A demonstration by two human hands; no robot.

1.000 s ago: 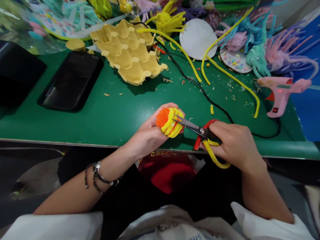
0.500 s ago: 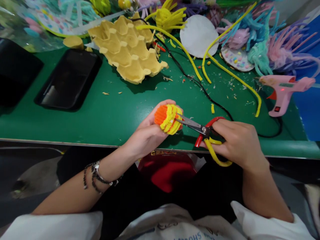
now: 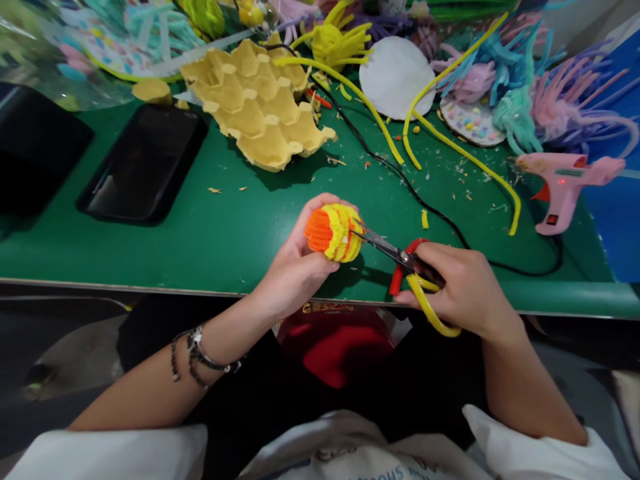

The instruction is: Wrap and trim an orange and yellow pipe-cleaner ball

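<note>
My left hand is closed around a small round piece covered in orange and yellow pipe cleaners, held just above the table's front edge. In my right hand is a pair of scissors with one red and one yellow handle. Their blades are slightly parted, and the tips reach the yellow-and-orange striped side of the piece. Whether the tips are cutting into it I cannot tell. Several yellow pipe cleaners lie on the table beyond my hands.
A pink glue gun with a lit red light lies at the right, its black cord crossing the green table. Farther back are a torn egg carton, a white disc and pipe-cleaner bundles. A black phone lies left.
The round piece has turned slightly and shifted a little up and left in my left hand. My right hand with the scissors has moved slightly left, the tips staying at the piece.
</note>
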